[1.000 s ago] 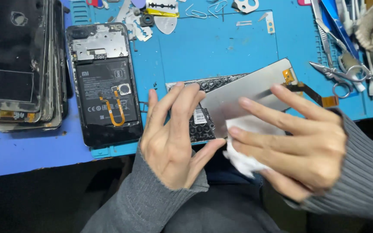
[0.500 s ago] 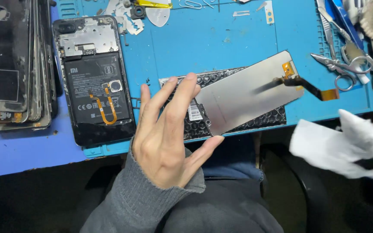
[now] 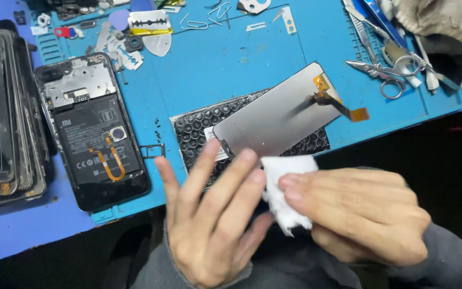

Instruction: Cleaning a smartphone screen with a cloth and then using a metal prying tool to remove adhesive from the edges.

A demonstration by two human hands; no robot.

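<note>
My left hand [image 3: 209, 214] is spread flat, palm up, in front of the mat's near edge, holding nothing. My right hand [image 3: 359, 214] pinches a crumpled white tissue [image 3: 284, 187] and presses it against the left fingertips. Just beyond the fingers a grey phone screen panel [image 3: 274, 115] with an orange flex cable [image 3: 343, 104] lies face down on a sheet of black bubble wrap [image 3: 199, 126]. An opened phone [image 3: 89, 134] with its back off lies to the left on the blue work mat [image 3: 231, 59].
A stack of old phone screens [image 3: 1, 112] stands at the far left. Scissors [image 3: 386, 72] and tweezers lie at the mat's right, a cloth [image 3: 439, 21] at the top right. A razor blade [image 3: 146, 22], paper clips and small metal parts are scattered along the back.
My right hand came back from the far right with the tissue and now presses it on my left fingers. The left hand has moved off the screen panel toward me.
</note>
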